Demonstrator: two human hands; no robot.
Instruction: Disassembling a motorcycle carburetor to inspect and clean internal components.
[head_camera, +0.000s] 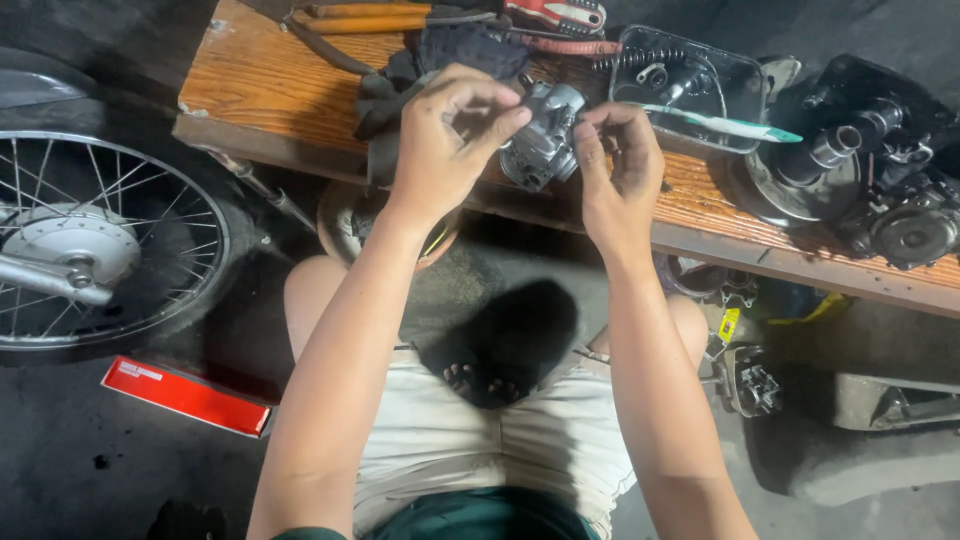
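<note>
A worn wooden bench (270, 85) of orange-brown planks is seen running slantwise across the top of the view. At its far edge, pliers with orange handles (365, 17) and a red-handled tool (555, 14) are laid, with a dark cloth (440, 55) beside them. A clear plastic tray (745, 85) holding a black spring and small parts is set to the right, and a white and green toothbrush (730, 124) is rested across it. A black engine assembly (860, 165) is stood at the right end. Below, on the dark concrete floor (60, 450), a flat red box (185, 396) is laid near a spoked wheel (95, 245).
</note>
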